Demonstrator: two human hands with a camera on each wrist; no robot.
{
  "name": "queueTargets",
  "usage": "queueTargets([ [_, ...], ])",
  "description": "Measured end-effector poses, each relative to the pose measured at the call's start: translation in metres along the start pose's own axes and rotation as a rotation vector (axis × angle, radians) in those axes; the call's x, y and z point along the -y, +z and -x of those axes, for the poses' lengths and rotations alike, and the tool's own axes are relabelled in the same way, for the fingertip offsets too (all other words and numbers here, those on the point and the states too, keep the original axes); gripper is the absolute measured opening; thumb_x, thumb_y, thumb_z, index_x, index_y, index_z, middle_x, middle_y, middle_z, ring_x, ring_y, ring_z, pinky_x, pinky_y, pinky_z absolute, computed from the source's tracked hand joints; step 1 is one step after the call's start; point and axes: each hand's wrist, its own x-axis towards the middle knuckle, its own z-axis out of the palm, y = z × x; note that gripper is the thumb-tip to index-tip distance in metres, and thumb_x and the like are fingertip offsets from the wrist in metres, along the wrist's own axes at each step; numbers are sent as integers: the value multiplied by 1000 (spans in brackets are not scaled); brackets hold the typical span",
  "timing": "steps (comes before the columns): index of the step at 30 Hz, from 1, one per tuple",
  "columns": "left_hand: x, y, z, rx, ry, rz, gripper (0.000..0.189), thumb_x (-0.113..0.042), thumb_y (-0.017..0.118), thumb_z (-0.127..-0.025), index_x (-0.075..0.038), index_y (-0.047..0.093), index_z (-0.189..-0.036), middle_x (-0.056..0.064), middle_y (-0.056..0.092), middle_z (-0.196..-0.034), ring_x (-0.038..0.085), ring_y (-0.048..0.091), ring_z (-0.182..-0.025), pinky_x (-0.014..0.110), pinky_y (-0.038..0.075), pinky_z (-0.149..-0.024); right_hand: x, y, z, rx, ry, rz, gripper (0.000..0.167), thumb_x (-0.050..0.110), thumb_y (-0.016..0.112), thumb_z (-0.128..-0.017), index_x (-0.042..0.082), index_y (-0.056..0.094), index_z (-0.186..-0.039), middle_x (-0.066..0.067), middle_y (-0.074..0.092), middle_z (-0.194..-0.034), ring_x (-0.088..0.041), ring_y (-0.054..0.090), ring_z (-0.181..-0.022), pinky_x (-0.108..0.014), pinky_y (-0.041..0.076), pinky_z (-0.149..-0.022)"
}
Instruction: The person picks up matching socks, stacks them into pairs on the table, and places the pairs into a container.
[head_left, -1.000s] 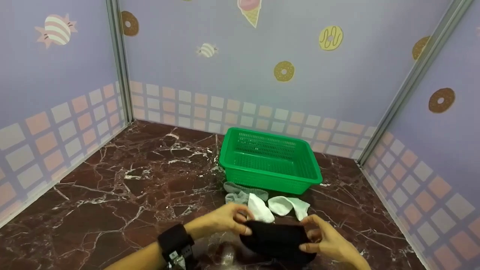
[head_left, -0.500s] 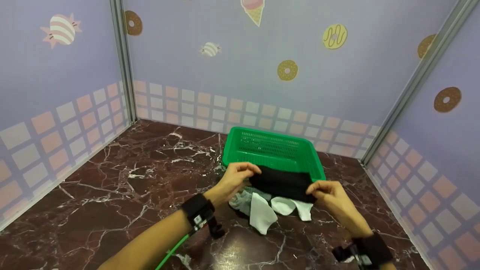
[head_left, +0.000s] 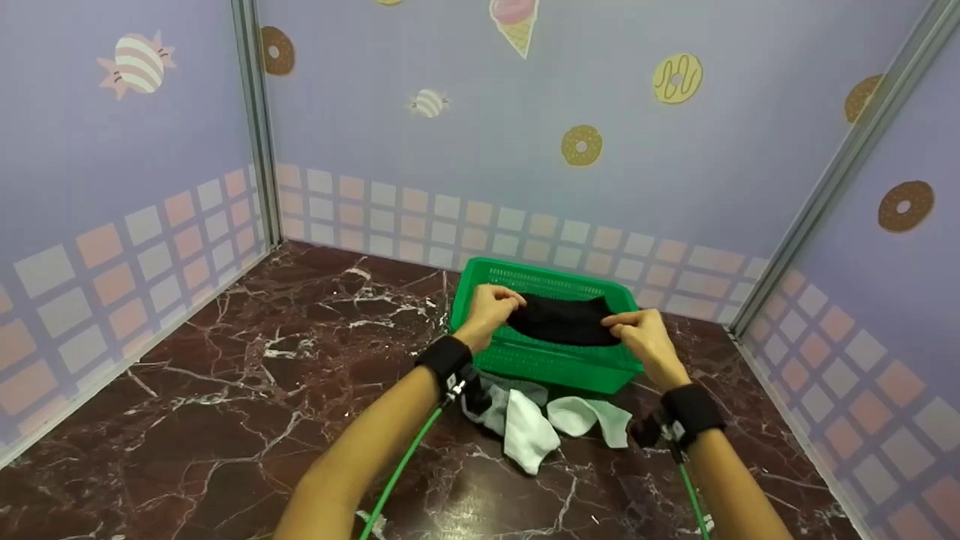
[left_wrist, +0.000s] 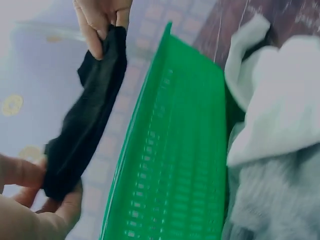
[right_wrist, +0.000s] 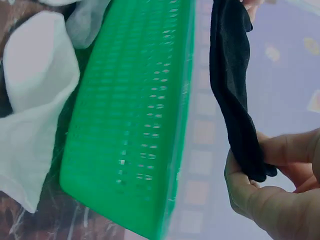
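A black sock (head_left: 564, 321) is stretched level over the green basket (head_left: 555, 367), above its rim in both wrist views. My left hand (head_left: 491, 309) pinches its left end between thumb and fingers. The other end is pinched by my right hand (head_left: 643, 336); the right wrist view shows thumb and fingers closed round the cloth (right_wrist: 235, 85). In front of the basket lie a grey sock (head_left: 491, 401), a white sock (head_left: 529, 433) and another white sock (head_left: 592, 417), crumpled on the table. The sock and hands hide part of the basket's inside.
The dark red marbled tabletop (head_left: 247, 420) carries the basket near the patterned back wall (head_left: 420, 172). Side walls meet it at metal posts (head_left: 261, 142). A black band with a camera and green cable (head_left: 409, 457) is on each wrist.
Both hands have carried the black sock forward and up from near the table's front, past the white and grey socks, to over the basket. The white sock beneath has come into full view.
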Motion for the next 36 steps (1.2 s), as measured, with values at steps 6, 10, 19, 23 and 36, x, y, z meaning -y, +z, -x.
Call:
queueTargets([
  [6, 12, 3, -17, 32, -41, -294, 23, 4, 56, -86, 0, 61, -63, 6, 52, -78, 14, 32, -58, 29, 31, -56, -14, 29, -20, 102, -53, 221, 33, 2, 48, -94, 4, 52, -61, -1, 34, -56, -11, 18, -48, -28, 20, -51],
  [10, 19, 9, -29, 78, -80, -499, 41, 7, 49, -84, -13, 29, -55, 0, 20, -58, 13, 12, -51, 29, 21, -52, -16, 46, -25, 232, -99, 400, 48, 11, 44, -101, 16, 36, -54, 5, 26, -50, -16, 29, -47, -30, 29, -51],
  [19, 17, 20, -33, 183, -220, -858, 34, -6, 46, -94, -2, 50, -127, 13, 54, -103, 21, 37, -68, 36, 31, -66, -3, 57, -28, 348, 142, 583, 63, 47, 26, -104, -7, 58, -112, -31, 53, -122, -51, 34, -130, -61, 29, -102],
  [23, 18, 21, -29, 236, -238, -930, 28, -9, 48, -95, -4, 54, -122, 16, 54, -126, 24, 43, -77, 38, 32, -71, -2, 59, -26, 391, 201, 599, 77, 57, 22, -101, -5, 39, -143, -32, 30, -148, -52, 29, -132, -64, 24, -104],
  [36, 16, 17, -29, 334, -170, -989, 15, -8, 48, -94, -5, 54, -108, 15, 55, -111, 22, 38, -74, 35, 32, -67, -3, 61, -25, 342, 164, 567, 75, 58, 21, -101, -6, 57, -117, -27, 56, -114, -40, 55, -101, -53, 40, -91],
])
